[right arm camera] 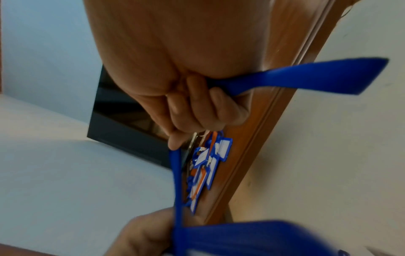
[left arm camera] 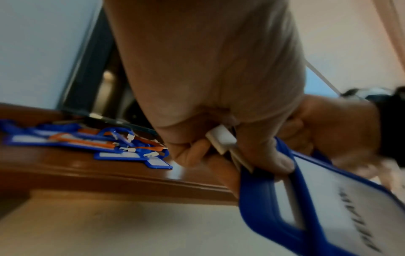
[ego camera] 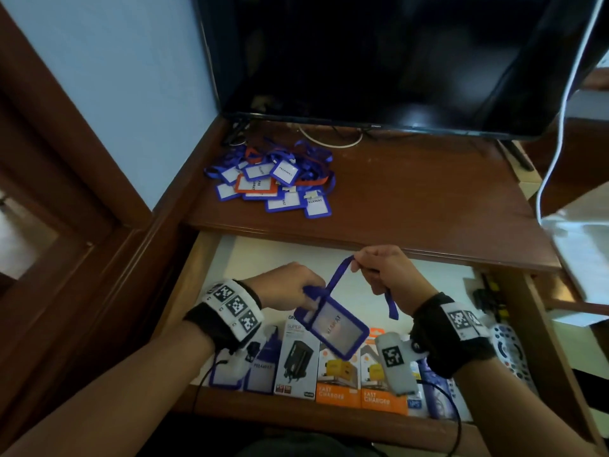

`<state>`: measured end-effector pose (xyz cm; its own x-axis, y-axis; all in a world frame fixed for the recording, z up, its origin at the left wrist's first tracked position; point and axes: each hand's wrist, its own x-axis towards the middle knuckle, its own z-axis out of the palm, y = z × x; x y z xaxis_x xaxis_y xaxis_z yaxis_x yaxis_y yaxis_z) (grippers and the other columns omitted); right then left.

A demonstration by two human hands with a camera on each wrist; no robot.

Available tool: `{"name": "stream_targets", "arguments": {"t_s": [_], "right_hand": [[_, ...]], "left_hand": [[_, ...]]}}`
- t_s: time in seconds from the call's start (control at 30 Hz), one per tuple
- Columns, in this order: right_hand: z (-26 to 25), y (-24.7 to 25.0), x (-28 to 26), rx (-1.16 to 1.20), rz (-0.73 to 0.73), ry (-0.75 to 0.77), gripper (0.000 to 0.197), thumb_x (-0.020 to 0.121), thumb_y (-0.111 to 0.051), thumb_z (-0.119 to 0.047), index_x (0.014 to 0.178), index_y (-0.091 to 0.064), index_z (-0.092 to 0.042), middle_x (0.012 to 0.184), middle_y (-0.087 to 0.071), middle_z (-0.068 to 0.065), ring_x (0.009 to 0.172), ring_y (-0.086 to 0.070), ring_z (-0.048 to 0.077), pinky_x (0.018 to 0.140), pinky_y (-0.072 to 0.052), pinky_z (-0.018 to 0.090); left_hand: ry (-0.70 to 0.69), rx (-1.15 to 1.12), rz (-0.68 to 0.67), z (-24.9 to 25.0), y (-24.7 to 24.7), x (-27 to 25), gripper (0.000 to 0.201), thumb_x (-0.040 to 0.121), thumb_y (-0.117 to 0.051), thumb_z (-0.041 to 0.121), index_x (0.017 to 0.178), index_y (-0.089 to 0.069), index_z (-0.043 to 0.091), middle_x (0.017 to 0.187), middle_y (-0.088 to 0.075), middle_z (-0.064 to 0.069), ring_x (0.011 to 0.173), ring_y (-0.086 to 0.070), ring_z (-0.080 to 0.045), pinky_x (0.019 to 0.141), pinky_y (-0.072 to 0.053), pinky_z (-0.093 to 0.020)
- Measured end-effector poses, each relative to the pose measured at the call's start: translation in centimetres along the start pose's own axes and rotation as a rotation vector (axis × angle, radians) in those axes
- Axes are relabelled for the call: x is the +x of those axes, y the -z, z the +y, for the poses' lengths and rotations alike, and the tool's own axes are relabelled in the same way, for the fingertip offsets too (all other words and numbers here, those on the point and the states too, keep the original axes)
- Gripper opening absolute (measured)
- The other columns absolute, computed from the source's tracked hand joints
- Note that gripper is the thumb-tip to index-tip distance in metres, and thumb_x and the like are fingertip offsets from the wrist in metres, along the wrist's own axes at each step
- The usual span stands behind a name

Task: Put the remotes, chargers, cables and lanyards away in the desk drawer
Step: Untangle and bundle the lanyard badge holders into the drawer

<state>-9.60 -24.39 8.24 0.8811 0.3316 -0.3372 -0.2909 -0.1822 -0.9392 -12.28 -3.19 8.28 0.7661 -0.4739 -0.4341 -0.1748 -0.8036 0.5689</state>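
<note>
In drawer | charger boxes, remote | lanyard held above

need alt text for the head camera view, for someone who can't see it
Over an open desk drawer, the left hand holds a blue badge holder while the right hand pinches its blue strap. Charger boxes line the drawer's front; a pile of lanyards lies on the desk before a dark screen.
</note>
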Motion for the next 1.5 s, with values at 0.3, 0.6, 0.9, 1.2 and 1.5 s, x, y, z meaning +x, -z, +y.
{"name": "stream_targets", "arguments": {"t_s": [0.3,0.6,0.9,1.2,1.5], "right_hand": [[3.3,-2.1,-1.1,0.175,-0.073,-0.112,0.032,0.094,-0.037,-0.005,0.065,-0.049,-0.011,0.051,-0.028,-0.001,0.045,-0.019,0.012,0.048,-0.015,0.027],[3.8,-6.0,-0.6,0.288,-0.122,-0.15,0.037,0.101,-0.038,-0.022,0.065,-0.044,-0.014,0.054,-0.019,0.0,0.046,-0.012,0.012,0.048,-0.008,0.028],[2.7,-6.5,-2.2,-0.006,-0.129,-0.12,0.035,0.097,-0.044,-0.014,0.062,-0.049,-0.012,0.049,-0.029,0.0,0.039,-0.021,0.011,0.041,-0.015,0.023],[2.3,-5.6,-1.1,-0.41,-0.137,-0.038,0.036,0.094,-0.055,-0.018,0.058,-0.056,-0.014,0.059,-0.052,0.004,0.053,-0.047,0.013,0.052,-0.037,0.02],[2.2,-4.5,-0.2,-0.529,-0.174,0.072,0.035,0.092,-0.06,-0.025,0.061,-0.063,-0.009,0.052,-0.047,-0.003,0.045,-0.037,0.007,0.049,-0.034,0.019]], "left_hand": [[-0.061,-0.889,0.409,0.1,1.8,-0.7,0.018,0.087,-0.055,-0.009,0.088,-0.062,0.007,0.095,-0.062,-0.017,0.093,-0.057,-0.026,0.089,-0.045,-0.039],[0.139,-1.198,0.887,-0.5,0.7,1.6,0.02,0.091,-0.056,-0.001,0.086,-0.064,0.016,0.094,-0.066,-0.01,0.092,-0.059,-0.023,0.083,-0.047,-0.035],[0.289,-0.664,0.907,-2.8,-2.4,2.0,0.013,0.084,-0.068,0.012,0.096,-0.069,0.016,0.091,-0.07,-0.002,0.083,-0.065,-0.018,0.076,-0.051,-0.029],[0.121,-0.052,0.278,-2.7,-4.9,0.3,0.005,0.082,-0.064,0.016,0.081,-0.062,0.021,0.087,-0.068,-0.006,0.083,-0.061,-0.025,0.07,-0.047,-0.033],[0.065,0.032,0.049,-2.3,-4.1,-0.9,0.007,0.084,-0.064,0.015,0.09,-0.064,0.018,0.094,-0.065,-0.004,0.086,-0.059,-0.02,0.072,-0.048,-0.033]]}}
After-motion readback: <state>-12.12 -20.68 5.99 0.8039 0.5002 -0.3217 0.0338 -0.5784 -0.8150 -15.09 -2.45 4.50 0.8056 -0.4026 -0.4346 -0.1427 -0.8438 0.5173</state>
